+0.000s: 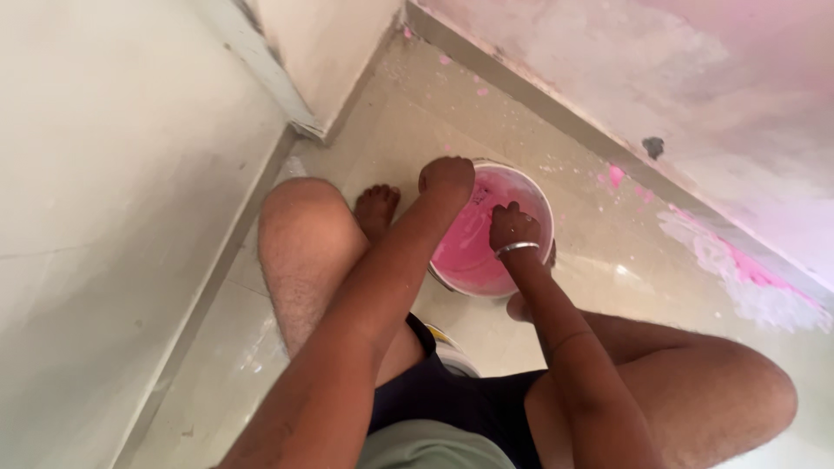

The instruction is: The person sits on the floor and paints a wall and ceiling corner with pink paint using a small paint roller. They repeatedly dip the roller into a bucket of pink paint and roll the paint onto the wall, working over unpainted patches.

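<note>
Pink paint [473, 256] half filled a small white bucket [532, 187] that stood on the pale tiled floor [417, 113], between the squatting person's bare feet and near a pink-smeared wall [695, 104]. The left hand [446, 179] was closed over the bucket's near-left rim, gripping it. The right hand [512, 226], with a silver bangle [516, 249] at the wrist, was curled down inside the bucket just above the paint; whether it held anything could not be told. Paint splashes [738, 269] marked the floor along the wall.
</note>
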